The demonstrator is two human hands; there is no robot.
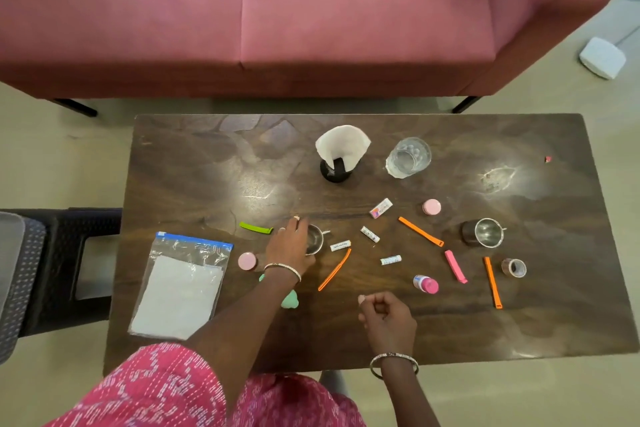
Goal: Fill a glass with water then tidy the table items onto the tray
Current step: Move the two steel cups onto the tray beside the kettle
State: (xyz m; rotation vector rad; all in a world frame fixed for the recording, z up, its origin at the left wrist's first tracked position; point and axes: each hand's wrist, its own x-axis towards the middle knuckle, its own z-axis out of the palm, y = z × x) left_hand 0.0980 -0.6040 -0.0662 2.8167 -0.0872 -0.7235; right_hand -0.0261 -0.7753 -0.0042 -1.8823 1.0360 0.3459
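Right now the left hand is down over a small steel cup at centre-left of the frame, fingers draped on its near rim and left side; whether they have actually closed on it I cannot tell. The cup sits just right of the palm, its short handle pointing toward the frame's right. The right hand hovers lower centre, curled loosely together with nothing visibly in it.

The glass stands in the upper middle, beside a black holder of white napkins, well apart from both hands. It lies up and to the right of the left hand and almost straight up-frame from the right hand, so either hand would have a long reach to it. It is upright and clear, and I cannot make out a water level. No tray is plainly identifiable; a grey edge at far left could be one.

Counting outward on the table:
- two steel cups, the second at the right
- three orange clips
- one green clip
- one pink clip
- three pink-capped little bottles
- four small white tubes or packets
- one tape roll
- one zip bag at lower left
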